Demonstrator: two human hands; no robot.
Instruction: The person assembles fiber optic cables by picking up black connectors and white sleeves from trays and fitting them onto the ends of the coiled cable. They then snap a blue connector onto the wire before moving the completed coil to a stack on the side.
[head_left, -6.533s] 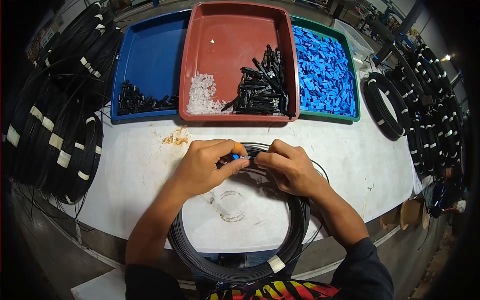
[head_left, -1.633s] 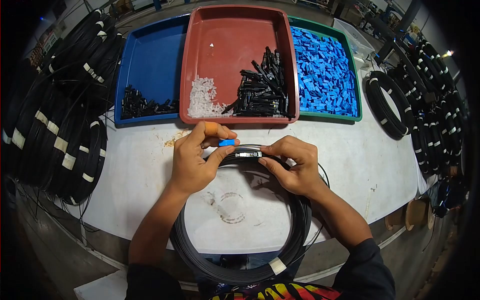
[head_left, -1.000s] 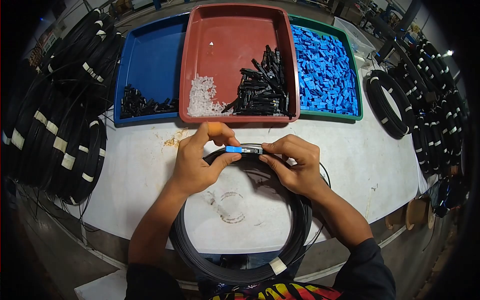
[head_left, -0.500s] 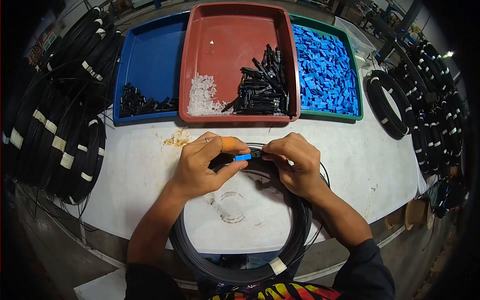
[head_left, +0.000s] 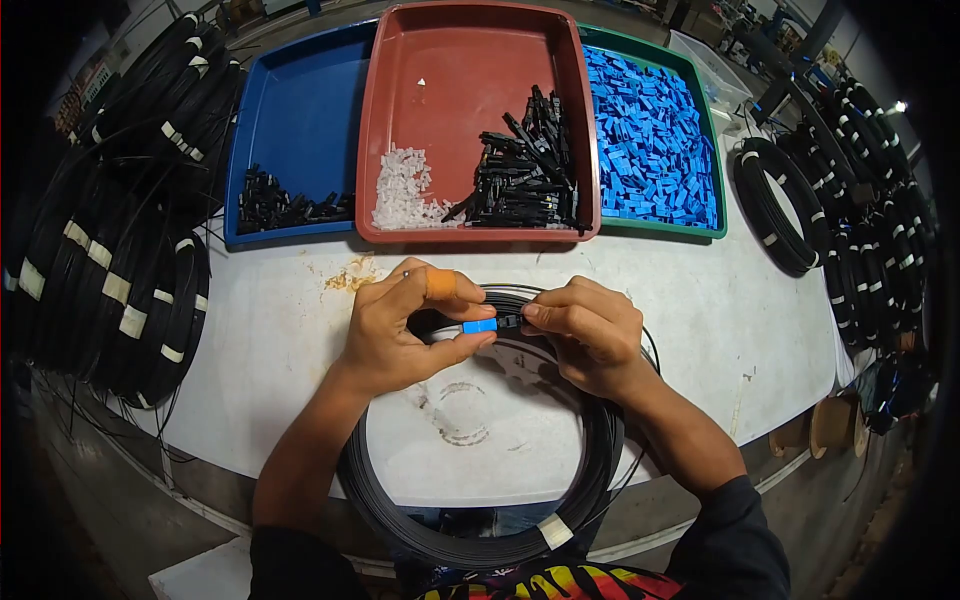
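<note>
Between the thumb and fingers of my left hand (head_left: 405,320) is a small blue plastic connector housing (head_left: 479,326). Orange tape wraps one finger of that hand. My right hand (head_left: 590,330) pinches a black connector end (head_left: 510,322), which lines up with the housing's right side and appears to meet it. How deep it sits inside cannot be made out. Beneath both hands lies a large coil of black cable (head_left: 375,515), bound with white tape (head_left: 556,532) at the front and overhanging the table's near edge.
A red tray (head_left: 460,70) holds white clips (head_left: 405,190) and black connector parts (head_left: 530,175). Beside it stand a blue tray (head_left: 300,110) with black pieces and a green tray (head_left: 718,190) full of blue housings (head_left: 650,140). Cable coils (head_left: 100,270) flank the white table (head_left: 270,330).
The blue housing has moved slightly left and down with my left hand, and its fingers have spread a little. My right hand stays almost in place with its pinch held.
</note>
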